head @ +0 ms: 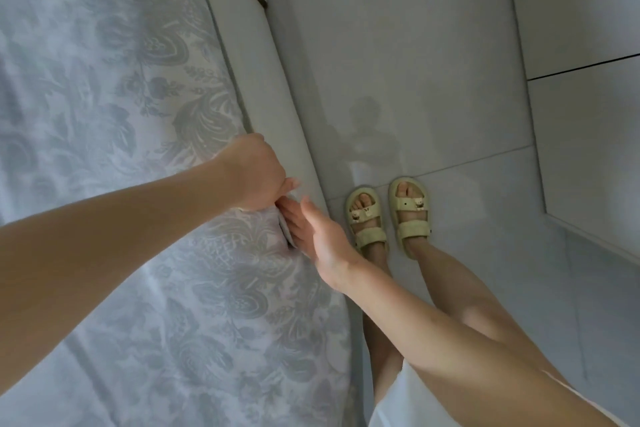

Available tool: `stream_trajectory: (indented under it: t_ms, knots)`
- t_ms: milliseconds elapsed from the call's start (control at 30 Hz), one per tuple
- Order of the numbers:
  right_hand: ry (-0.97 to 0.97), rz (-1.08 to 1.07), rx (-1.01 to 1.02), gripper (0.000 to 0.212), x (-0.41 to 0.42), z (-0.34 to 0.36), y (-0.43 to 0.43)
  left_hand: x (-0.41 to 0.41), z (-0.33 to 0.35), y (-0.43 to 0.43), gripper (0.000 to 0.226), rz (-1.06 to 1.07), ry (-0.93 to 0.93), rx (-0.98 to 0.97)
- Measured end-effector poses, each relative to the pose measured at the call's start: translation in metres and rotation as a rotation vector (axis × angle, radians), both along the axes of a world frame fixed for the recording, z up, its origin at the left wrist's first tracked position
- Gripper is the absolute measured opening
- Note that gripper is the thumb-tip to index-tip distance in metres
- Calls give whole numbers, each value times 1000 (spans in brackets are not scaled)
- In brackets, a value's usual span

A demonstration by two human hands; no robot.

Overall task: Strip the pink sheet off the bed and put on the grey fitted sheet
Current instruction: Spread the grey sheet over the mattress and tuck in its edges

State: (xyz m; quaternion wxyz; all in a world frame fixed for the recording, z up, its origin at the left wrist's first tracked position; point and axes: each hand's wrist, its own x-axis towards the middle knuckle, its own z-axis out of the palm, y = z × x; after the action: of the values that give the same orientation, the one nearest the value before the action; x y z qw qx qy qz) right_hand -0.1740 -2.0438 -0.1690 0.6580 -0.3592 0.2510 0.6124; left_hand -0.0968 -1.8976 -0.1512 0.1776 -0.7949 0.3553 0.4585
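Glossy pale floor tiles (433,28) on the right, bed (277,90) on the left, with a grey floral sheet (104,80) spread over its top. Left hand (254,173) clenches the sheet's edge at the bedside. Right hand (325,236), fingers straight, slips under the lifted fold just beside it. Yellow-green sandals (410,215) stand close by.

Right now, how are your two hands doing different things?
The left hand is curled in a grip on the sheet edge; the right hand lays straight fingers against it. The left hand reaches across the sheet; the right hand comes from the floor side. Both touch the same bit of sheet.
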Motion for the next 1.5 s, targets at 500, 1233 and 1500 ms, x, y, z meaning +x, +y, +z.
stream_trajectory:
  t_ms: [500, 1233, 1500]
  knots:
    - [304, 106, 84, 87, -51, -34, -13, -17, 1, 24, 73, 464, -204, -467]
    - [-1174, 492, -756, 44, -116, 19, -36, -134, 35, -12, 51, 723, -521, -565]
    - [-1395, 1009, -716, 31, -81, 31, -35, -204, 66, -19, 43, 910, -601, -488]
